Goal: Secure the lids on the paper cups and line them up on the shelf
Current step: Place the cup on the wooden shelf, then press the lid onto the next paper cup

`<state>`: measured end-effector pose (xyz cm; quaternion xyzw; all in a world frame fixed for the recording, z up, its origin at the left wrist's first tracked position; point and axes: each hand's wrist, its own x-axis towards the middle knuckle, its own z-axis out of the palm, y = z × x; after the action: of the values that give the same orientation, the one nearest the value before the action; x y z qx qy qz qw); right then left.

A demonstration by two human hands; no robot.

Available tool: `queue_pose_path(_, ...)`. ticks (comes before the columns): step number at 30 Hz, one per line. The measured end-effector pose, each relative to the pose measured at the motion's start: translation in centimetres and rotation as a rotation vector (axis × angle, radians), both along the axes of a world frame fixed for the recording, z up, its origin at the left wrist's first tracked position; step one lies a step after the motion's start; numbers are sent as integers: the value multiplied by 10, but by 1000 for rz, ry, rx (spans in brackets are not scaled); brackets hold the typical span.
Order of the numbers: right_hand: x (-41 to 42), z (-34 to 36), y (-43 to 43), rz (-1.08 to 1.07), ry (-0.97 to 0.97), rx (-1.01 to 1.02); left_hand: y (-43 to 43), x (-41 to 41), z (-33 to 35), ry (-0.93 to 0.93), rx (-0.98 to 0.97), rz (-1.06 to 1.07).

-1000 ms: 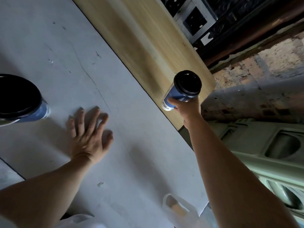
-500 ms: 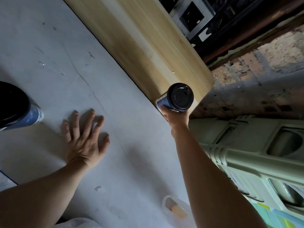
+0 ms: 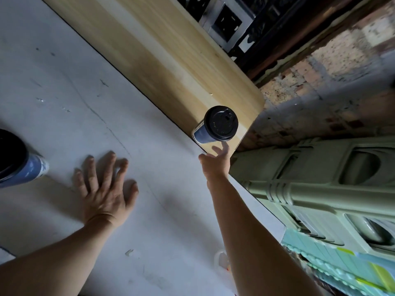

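1. Left hand (image 3: 104, 189): flat on the white surface (image 3: 64, 82), fingers spread, holding nothing. Low risk.
2. Second cup (image 3: 23, 169): blue, black-lidded, cut off by the left edge of the view, just beside the left hand and not on the shelf. A careless sweep of that hand could knock it.
3. Right hand (image 3: 215, 161): open, fingers straight, gripping nothing. Its fingertips are just under the cup's lid; whether they touch it cannot be told.
4. Cup (image 3: 202, 134): blue, lid (image 3: 220, 122) on, standing at the end corner of the wooden shelf (image 3: 171, 67), close to both edges. This is probably the main hazard: it is tall and narrow, so a brushing finger could tip it off toward the green crate (image 3: 310, 189). Whether the lid is pressed fully home cannot be judged.
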<state>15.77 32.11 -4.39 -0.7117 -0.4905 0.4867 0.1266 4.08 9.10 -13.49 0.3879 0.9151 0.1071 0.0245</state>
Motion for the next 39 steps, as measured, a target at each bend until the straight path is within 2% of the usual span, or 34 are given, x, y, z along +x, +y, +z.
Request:
queue_pose_path(6, 14, -9, -59, 24, -80, -58, -4, -1, -1, -56, -53, -29)
queue_pose_path(15, 5, -10, -188, -12, -137, -112, -5, -18, 28, -391, -276, -161)
queue_pose_path(17, -8, -2, -212, -2, -134, -112, -9, -30, 48, -426, -407, -250)
queue_pose_path(21, -38, 20, -249, 16, -111, -113, -36, -52, 93, -560, -494, -478)
queue_pose_path(25, -67, 42, -273, 61, -99, -155, -99, -80, 109, -694, -636, -731)
queue_pose_path(28, -94, 54, -287, 110, -83, -199, -143, -117, 108, -831, -724, -639)
queue_pose_path(31, -120, 63, -295, 208, -81, -208, -168, -161, 97, -989, -734, -425)
queue_pose_path(33, -135, 71, -295, 225, -48, -188, -174, -193, 87, -1129, -635, -209)
queue_pose_path(35, -149, 79, -289, 148, 8, -173, -172, -224, 87, -1234, -463, -6)
queue_pose_path(37, -163, 86, -281, 35, 50, -145, -168, -249, 95, -1256, -272, 66)
queue_pose_path(39, -176, 91, -270, 20, 4, -46, -160, -263, 107, -1241, -115, 55)
